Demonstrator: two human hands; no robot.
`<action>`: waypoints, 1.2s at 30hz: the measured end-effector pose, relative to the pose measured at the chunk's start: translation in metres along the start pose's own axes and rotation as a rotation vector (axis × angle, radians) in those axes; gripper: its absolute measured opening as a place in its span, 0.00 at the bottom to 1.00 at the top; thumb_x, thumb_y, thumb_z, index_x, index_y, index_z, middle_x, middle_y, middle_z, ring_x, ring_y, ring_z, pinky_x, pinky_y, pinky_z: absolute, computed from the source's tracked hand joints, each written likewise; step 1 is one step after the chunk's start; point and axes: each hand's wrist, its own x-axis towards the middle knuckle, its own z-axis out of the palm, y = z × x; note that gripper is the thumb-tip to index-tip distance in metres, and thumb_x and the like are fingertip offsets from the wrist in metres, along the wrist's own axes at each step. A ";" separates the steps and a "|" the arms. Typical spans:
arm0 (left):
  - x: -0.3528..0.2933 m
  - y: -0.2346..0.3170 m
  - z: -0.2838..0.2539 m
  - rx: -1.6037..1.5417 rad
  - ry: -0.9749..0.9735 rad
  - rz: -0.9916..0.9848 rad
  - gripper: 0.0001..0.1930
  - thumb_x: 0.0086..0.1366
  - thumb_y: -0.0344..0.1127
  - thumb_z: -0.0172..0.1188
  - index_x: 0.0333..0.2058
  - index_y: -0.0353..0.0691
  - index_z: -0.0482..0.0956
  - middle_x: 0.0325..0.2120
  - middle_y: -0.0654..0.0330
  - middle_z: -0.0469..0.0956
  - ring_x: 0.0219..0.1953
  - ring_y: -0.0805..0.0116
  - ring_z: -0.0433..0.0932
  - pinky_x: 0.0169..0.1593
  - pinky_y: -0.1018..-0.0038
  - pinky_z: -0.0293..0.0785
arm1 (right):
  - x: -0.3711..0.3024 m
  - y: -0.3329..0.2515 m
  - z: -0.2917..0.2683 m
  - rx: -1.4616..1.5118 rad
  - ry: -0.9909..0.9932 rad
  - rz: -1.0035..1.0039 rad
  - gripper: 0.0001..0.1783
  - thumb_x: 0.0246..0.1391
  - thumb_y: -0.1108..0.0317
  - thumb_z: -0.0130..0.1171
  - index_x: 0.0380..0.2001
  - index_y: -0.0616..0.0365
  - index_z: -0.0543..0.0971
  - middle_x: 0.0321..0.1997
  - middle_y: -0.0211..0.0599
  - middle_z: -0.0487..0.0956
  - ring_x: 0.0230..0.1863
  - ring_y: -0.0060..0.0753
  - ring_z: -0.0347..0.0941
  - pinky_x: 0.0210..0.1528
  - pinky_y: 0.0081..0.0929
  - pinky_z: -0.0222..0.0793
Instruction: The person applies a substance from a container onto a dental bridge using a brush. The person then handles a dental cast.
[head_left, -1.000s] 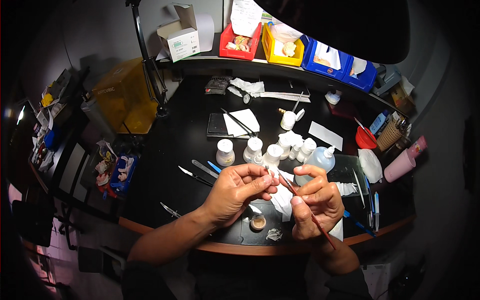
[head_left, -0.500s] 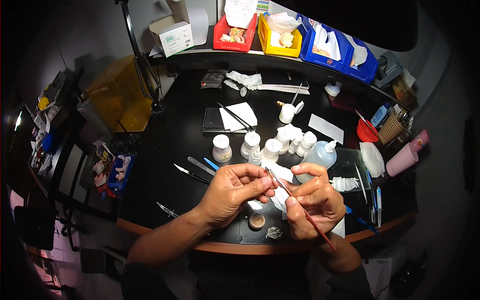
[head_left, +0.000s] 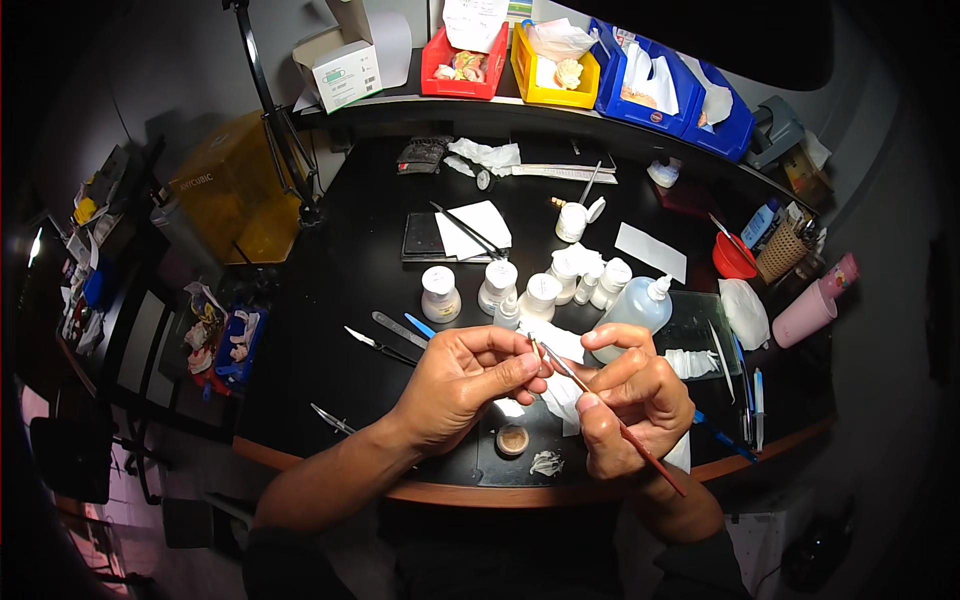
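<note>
In my right hand (head_left: 640,400) is a thin brush with a reddish-brown handle (head_left: 655,462), slanting from lower right up to its tip. The fingers are closed round the handle. My left hand (head_left: 462,380) is closed in a pinch at thumb and forefinger, on something small that I cannot make out. The brush tip meets that pinch, so both hands are close together above the table's front part. Just below them sit a small round pot (head_left: 513,440) with tan content and a crumpled whitish scrap (head_left: 546,463). White tissue (head_left: 562,402) lies partly hidden under the hands.
Several white-lidded jars (head_left: 440,295) and a squeeze bottle (head_left: 643,303) stand beyond my hands. Knives and spatulas (head_left: 380,347) lie to the left. A red bowl (head_left: 733,258) and pink cup (head_left: 803,318) are at right. Coloured bins (head_left: 465,80) line the back shelf.
The brush's rear end has swung slightly right and its angle is a little flatter. My right hand has shifted slightly right; the left stays nearly in place. The view has moved a little.
</note>
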 end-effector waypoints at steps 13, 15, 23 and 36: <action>-0.001 -0.001 0.003 0.062 0.032 0.083 0.05 0.70 0.25 0.62 0.43 0.32 0.82 0.39 0.52 0.84 0.40 0.69 0.84 0.42 0.75 0.82 | -0.003 -0.007 -0.001 0.225 0.036 0.127 0.07 0.51 0.82 0.57 0.31 0.60 0.71 0.27 0.38 0.76 0.51 0.43 0.71 0.54 0.46 0.84; -0.001 0.000 0.005 0.093 0.037 0.097 0.05 0.70 0.24 0.62 0.43 0.32 0.82 0.39 0.53 0.84 0.41 0.68 0.84 0.42 0.75 0.82 | -0.003 -0.006 -0.007 0.223 0.004 0.126 0.07 0.51 0.81 0.57 0.32 0.61 0.70 0.28 0.37 0.75 0.52 0.43 0.70 0.54 0.47 0.83; -0.001 0.000 0.008 0.300 0.041 0.178 0.06 0.70 0.24 0.62 0.42 0.30 0.84 0.40 0.52 0.84 0.41 0.69 0.83 0.42 0.75 0.83 | -0.002 -0.013 -0.007 0.237 0.013 0.162 0.06 0.51 0.80 0.57 0.30 0.60 0.71 0.28 0.35 0.74 0.54 0.42 0.68 0.60 0.53 0.78; 0.000 0.000 0.006 0.601 0.089 0.273 0.07 0.67 0.21 0.63 0.42 0.33 0.87 0.40 0.56 0.83 0.36 0.78 0.79 0.39 0.81 0.78 | 0.002 -0.007 -0.020 -0.065 -0.074 0.030 0.10 0.39 0.79 0.59 0.25 0.55 0.72 0.19 0.29 0.73 0.42 0.37 0.69 0.59 0.47 0.66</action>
